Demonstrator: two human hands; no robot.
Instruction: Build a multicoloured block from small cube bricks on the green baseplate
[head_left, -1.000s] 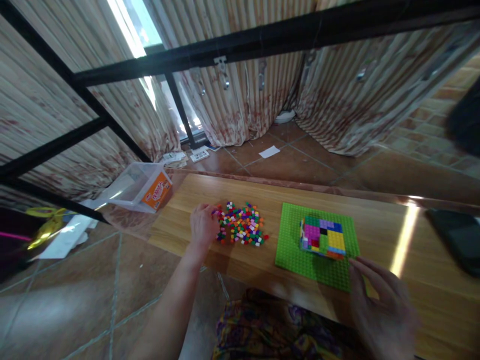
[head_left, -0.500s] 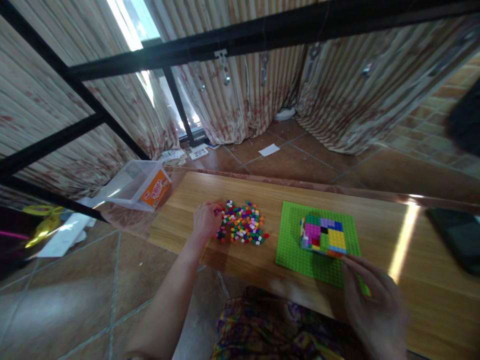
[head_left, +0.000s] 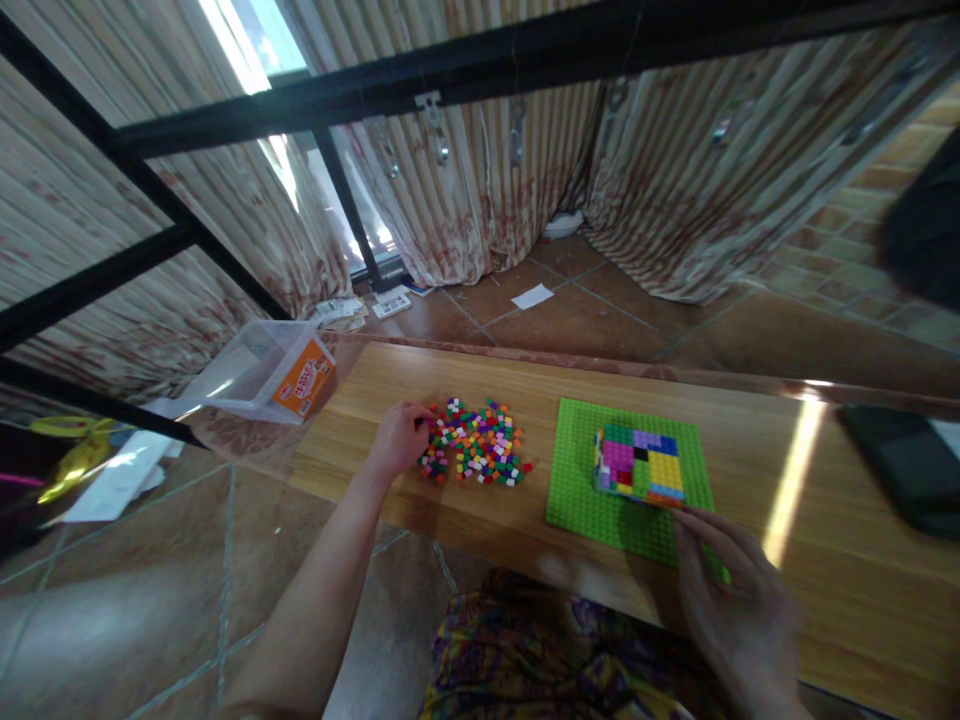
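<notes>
A pile of small multicoloured toy bricks (head_left: 484, 440) lies loose on the wooden table. At the pile's left edge is my left hand (head_left: 401, 440), its fingers curled in among the bricks; whatever they pinch is too small to make out. Right of the pile lies a green studded baseplate (head_left: 574, 480). On it stands a low rectangular block built of toy bricks (head_left: 637, 465), with pink, yellow, green, purple and blue on top. My right hand (head_left: 739, 600) reaches from the front right, thumb and forefinger close together at the block's near right corner.
A clear plastic box (head_left: 259, 370) with an orange label lies off the table's left end. A dark phone-like object (head_left: 904, 470) rests on the wooden table (head_left: 600, 625) at far right. Black metal bars (head_left: 247, 285) and curtains (head_left: 465, 210) stand beyond, papers (head_left: 532, 296) on the floor.
The whole view has shifted slightly to the left. My left hand stays at the pile's edge with its fingers curled in a little more. My right hand keeps its place at the block's corner.
</notes>
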